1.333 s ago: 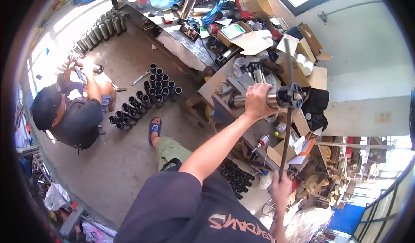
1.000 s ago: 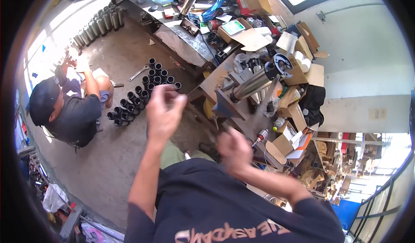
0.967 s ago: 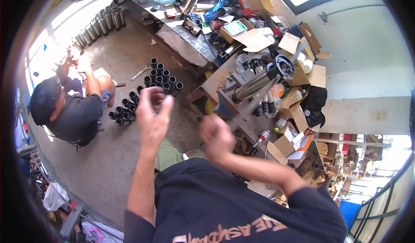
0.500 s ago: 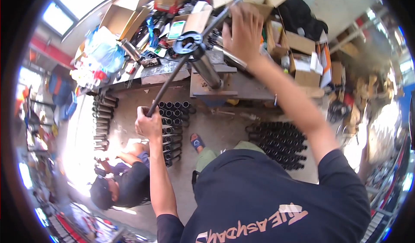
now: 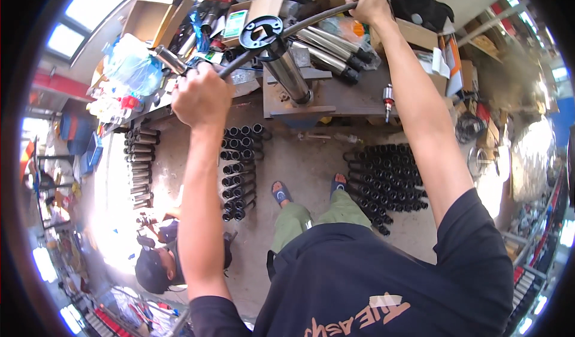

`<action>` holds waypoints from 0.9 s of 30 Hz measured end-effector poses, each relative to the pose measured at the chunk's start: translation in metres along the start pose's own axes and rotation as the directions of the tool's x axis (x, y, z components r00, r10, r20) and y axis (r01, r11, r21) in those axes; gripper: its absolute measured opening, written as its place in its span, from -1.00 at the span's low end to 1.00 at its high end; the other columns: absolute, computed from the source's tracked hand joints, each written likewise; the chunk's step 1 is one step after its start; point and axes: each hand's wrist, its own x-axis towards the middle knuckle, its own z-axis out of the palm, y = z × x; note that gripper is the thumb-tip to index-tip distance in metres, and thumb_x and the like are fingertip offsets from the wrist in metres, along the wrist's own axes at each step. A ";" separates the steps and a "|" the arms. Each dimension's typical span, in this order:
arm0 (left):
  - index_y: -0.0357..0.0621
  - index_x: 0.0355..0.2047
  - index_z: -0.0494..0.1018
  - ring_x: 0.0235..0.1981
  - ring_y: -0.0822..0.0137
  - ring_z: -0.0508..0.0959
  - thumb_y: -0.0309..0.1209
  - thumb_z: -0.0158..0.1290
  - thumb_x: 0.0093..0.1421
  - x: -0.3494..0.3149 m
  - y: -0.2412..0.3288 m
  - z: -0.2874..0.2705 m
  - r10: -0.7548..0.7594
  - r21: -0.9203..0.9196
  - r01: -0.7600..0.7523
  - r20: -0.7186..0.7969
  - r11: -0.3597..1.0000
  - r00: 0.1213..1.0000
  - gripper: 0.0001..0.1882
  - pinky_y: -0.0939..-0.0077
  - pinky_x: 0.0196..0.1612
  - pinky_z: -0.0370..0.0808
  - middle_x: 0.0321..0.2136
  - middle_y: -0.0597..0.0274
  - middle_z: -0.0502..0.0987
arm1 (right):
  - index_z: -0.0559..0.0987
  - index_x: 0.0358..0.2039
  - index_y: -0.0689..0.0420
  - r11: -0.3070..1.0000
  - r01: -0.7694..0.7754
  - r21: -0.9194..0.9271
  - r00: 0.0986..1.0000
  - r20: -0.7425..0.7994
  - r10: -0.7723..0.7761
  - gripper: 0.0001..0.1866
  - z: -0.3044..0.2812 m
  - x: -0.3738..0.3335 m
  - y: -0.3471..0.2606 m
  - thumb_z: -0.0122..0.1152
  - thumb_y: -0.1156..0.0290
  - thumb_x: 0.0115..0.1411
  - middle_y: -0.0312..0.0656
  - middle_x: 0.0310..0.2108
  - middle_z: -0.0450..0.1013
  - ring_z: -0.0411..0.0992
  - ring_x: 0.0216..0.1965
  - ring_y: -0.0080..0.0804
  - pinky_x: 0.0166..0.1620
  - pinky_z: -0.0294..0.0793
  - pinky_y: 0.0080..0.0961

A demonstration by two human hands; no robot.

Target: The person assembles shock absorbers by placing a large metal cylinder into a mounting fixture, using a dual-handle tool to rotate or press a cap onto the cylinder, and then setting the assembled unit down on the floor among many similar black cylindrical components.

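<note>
A steel tube point(image 5: 288, 80) stands slightly tilted in a metal fixture point(image 5: 317, 110) at the bench edge. On its top sits a dark round collar point(image 5: 244, 34) with an opening in the middle. A long dark bar point(image 5: 320, 18) runs across at the collar; how it joins the collar is unclear. My left hand point(image 5: 202, 96) is closed around the bar's near left end. My right hand point(image 5: 370, 7) is closed around its far right end. Several steel tubes with black ends point(image 5: 335, 67) lie on the bench beneath the right part of the bar.
Open cardboard boxes point(image 5: 157, 7) and plastic bags point(image 5: 133, 64) crowd the bench. A red-and-silver tool point(image 5: 388, 102) hangs at its front edge. Black-ended tubes stand in groups, one left point(image 5: 239, 181) and one right point(image 5: 389, 175), on the floor. Another person point(image 5: 157, 268) crouches at the lower left.
The bar has turned clockwise: its left end moved away from me, its right end swung right. My right hand, open and blurred before, now grips the bar. My left hand kept hold.
</note>
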 end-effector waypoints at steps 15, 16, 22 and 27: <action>0.17 -0.65 0.45 -0.57 0.30 0.51 -0.10 0.27 -0.08 0.056 -0.047 0.084 0.174 -0.379 -0.396 -0.501 0.837 0.848 -0.76 0.36 -0.49 0.33 -0.65 0.42 0.46 | 0.74 -0.50 0.00 0.891 -0.452 -0.038 0.892 -0.045 0.450 -0.75 -0.109 -0.139 -0.067 0.29 0.11 0.05 -0.05 -0.51 0.59 0.60 -0.38 -0.06 -0.20 0.57 -0.19; 0.18 -0.65 0.45 -0.58 0.30 0.51 -0.10 0.28 -0.08 0.055 -0.045 0.090 0.176 -0.368 -0.399 -0.510 0.840 0.842 -0.75 0.36 -0.49 0.33 -0.65 0.43 0.46 | 0.74 -0.50 0.00 0.898 -0.437 -0.055 0.899 -0.049 0.435 -0.75 -0.113 -0.143 -0.068 0.29 0.11 0.06 -0.05 -0.52 0.59 0.60 -0.39 -0.08 -0.21 0.57 -0.20; 0.04 -0.68 0.34 -0.56 0.16 0.53 -0.21 0.10 0.12 0.089 -0.052 0.126 0.287 -0.349 -0.503 -0.516 0.791 0.807 -0.70 0.24 -0.45 0.42 -0.65 0.25 0.48 | 0.67 -0.57 0.01 0.900 -0.437 0.011 0.898 -0.055 0.437 -0.72 -0.153 -0.212 -0.116 0.30 0.09 0.08 -0.12 -0.58 0.57 0.58 -0.48 -0.14 -0.32 0.50 -0.28; -0.26 -0.18 0.44 -0.19 -0.07 0.48 -0.31 0.07 0.11 0.086 -0.018 0.080 0.409 -0.197 -0.566 -0.510 0.801 0.757 -0.68 0.06 -0.08 0.38 -0.38 0.01 0.50 | 0.60 -0.50 0.06 0.849 -0.476 0.230 0.878 0.175 0.445 -0.73 -0.166 -0.228 -0.094 0.42 0.16 -0.11 -0.10 -0.58 0.56 0.59 -0.51 -0.13 -0.40 0.55 -0.25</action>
